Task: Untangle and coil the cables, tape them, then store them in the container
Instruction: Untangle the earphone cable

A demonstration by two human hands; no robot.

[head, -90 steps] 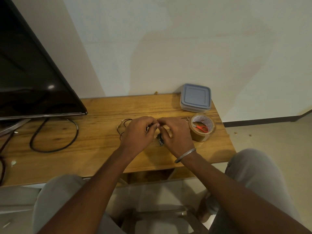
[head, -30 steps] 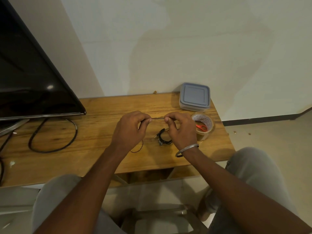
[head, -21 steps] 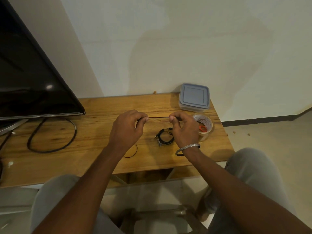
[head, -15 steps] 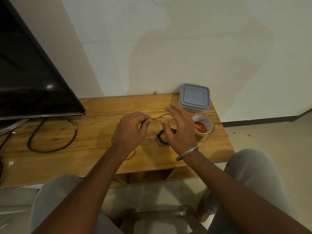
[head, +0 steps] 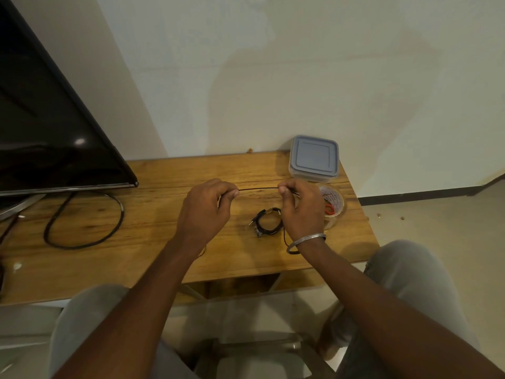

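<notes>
My left hand (head: 203, 212) and right hand (head: 302, 207) each pinch the thin black cable (head: 258, 189), taut above the coiled black cable (head: 269, 222); I'd wind even loops, keeping tension.

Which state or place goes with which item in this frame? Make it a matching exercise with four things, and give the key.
Things
1. thin cable
2. coiled cable
3. container
4. tape roll

States or places
A. lid on, at the back edge of the table
B. pinched and stretched between the left hand and the right hand
C. lying on the table as a small bundle
D. a red thing sits inside its ring

Pairs: 1-B, 2-C, 3-A, 4-D
</notes>
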